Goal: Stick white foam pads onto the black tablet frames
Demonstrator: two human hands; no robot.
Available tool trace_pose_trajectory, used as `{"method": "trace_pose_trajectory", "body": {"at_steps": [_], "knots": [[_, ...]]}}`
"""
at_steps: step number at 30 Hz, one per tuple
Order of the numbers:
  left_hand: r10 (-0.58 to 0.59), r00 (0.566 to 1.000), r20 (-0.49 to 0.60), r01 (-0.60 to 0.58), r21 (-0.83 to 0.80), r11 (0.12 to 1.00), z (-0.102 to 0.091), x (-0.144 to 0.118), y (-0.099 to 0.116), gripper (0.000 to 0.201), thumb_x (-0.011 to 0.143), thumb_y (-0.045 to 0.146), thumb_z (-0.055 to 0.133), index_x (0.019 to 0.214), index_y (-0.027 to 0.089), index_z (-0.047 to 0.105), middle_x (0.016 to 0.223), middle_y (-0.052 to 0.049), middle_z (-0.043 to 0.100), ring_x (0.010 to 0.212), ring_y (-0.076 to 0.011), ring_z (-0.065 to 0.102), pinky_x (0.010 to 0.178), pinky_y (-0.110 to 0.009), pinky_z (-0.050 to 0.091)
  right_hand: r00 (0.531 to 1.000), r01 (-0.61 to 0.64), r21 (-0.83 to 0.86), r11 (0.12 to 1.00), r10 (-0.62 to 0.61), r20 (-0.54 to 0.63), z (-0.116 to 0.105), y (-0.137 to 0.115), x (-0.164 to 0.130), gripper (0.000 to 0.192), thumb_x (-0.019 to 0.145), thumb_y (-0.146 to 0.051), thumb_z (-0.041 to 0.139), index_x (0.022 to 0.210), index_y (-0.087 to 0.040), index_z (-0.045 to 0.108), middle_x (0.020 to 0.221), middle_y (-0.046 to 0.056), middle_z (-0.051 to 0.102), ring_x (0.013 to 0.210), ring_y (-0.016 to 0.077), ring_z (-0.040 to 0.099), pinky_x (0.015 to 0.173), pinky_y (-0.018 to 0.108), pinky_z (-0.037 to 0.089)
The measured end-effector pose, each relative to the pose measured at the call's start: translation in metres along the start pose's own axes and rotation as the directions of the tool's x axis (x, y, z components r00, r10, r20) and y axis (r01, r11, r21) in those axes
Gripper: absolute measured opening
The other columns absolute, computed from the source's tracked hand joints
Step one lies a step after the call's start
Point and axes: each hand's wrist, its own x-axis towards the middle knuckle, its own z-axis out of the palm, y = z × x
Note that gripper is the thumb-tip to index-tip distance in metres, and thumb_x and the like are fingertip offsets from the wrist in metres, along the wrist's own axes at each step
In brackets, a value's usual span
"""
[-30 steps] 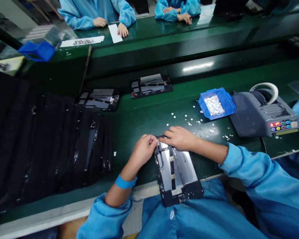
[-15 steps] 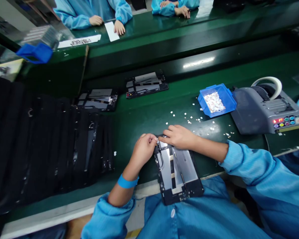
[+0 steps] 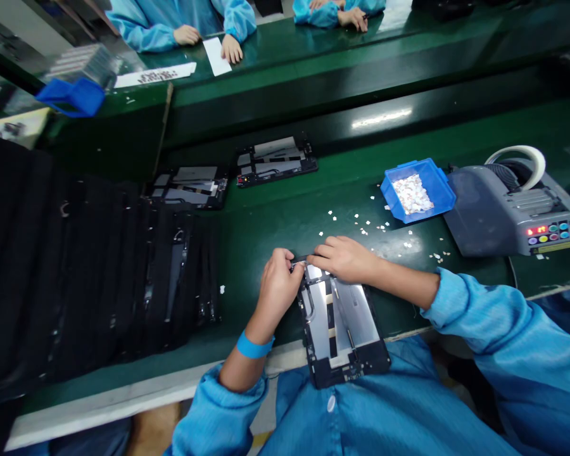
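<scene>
An opened tablet (image 3: 344, 316) with bare grey battery packs and dark flex strips lies tilted, its far end over the bench and its near end against my blue smock. My left hand (image 3: 280, 282), with a blue band at the wrist, is closed round the tablet's far left corner, thumb and fingers together. My right hand (image 3: 346, 258) comes over the far edge from the right, its fingers bent and gripping the tablet there. Its fingertips meet those of my left hand at the corner. Whether a small piece sits between the fingertips is hidden.
Two more opened tablets (image 3: 276, 161) lie farther back. Many dark tablets (image 3: 99, 272) stand in a row at left. A blue bin (image 3: 420, 190) of small white pieces sits beside a grey tape dispenser (image 3: 513, 209). Loose white bits dot the bench. Co-workers' hands (image 3: 232, 49) rest opposite.
My left hand has turned and moved slightly right, its thumb now over the tablet's corner. My right hand has barely shifted. The view has moved a little.
</scene>
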Motion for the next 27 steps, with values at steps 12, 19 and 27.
{"method": "trace_pose_trajectory", "body": {"at_steps": [12,19,27], "knots": [[0.056,0.995,0.08,-0.057,0.008,0.998,-0.002,-0.001,-0.007,0.024,0.086,0.025,0.062,0.108,0.021,0.054,0.098,-0.006,0.06,0.098,-0.0271,0.062,0.09,-0.042,0.051,0.978,-0.005,-0.006,1.0,0.006,0.211,-0.022,-0.009,0.014,0.039,0.105,-0.019,0.047,0.142,-0.025,0.057,0.112,0.012,0.063,0.097,0.0256,0.054,0.071,0.033,0.041],[0.045,0.999,0.011,-0.045,0.002,0.999,-0.009,-0.027,-0.011,0.038,0.09,0.033,0.062,0.124,0.016,0.056,0.108,-0.011,0.062,0.106,-0.0294,0.063,0.096,-0.046,0.052,0.937,-0.346,0.118,0.931,0.336,0.096,-0.042,-0.005,-0.007,0.04,0.103,-0.017,0.046,0.139,-0.021,0.062,0.118,0.012,0.068,0.103,0.0249,0.061,0.088,0.036,0.046],[0.057,0.991,0.118,-0.06,0.016,0.998,0.005,-0.104,-0.011,0.06,0.094,0.036,0.058,0.15,0.017,0.051,0.119,-0.017,0.063,0.116,-0.0352,0.061,0.103,-0.05,0.05,0.64,-0.726,0.542,0.423,0.703,0.31,-0.028,-0.065,-0.1,0.049,0.093,-0.043,0.056,0.135,-0.019,0.062,0.115,0.014,0.069,0.101,0.0289,0.069,0.094,0.044,0.053]]}}
